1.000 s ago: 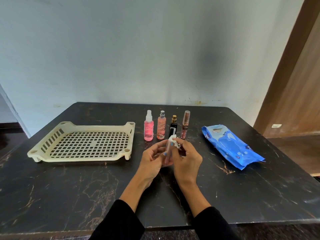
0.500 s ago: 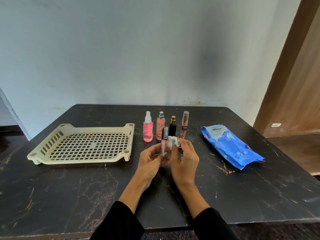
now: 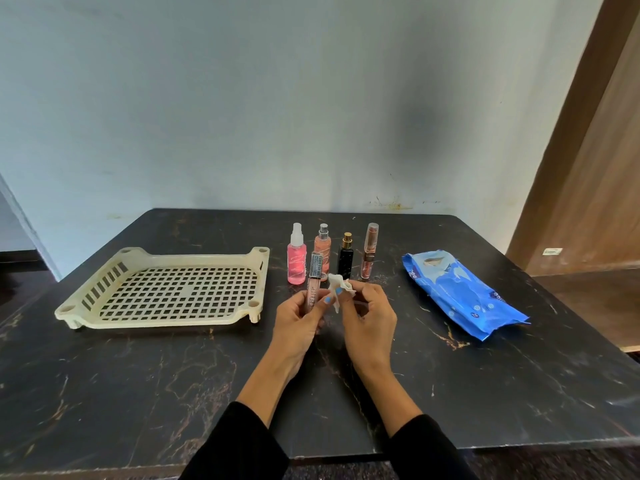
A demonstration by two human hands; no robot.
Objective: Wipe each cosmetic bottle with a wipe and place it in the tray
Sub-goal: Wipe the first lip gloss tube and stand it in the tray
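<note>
Wipe (image 3: pixel 340 287) now lifted off tube (image 3: pixel 314 281), left hand (image 3: pixel 300 320) gripping tube (upright), right hand (image 3: pixel 369 317) pinching wipe

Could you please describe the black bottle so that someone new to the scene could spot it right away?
On the dark table, find the row of four small bottles standing between the cream tray and the blue wipes pack. The black bottle is third from the tray, the only dark one, with a gold top.
</note>
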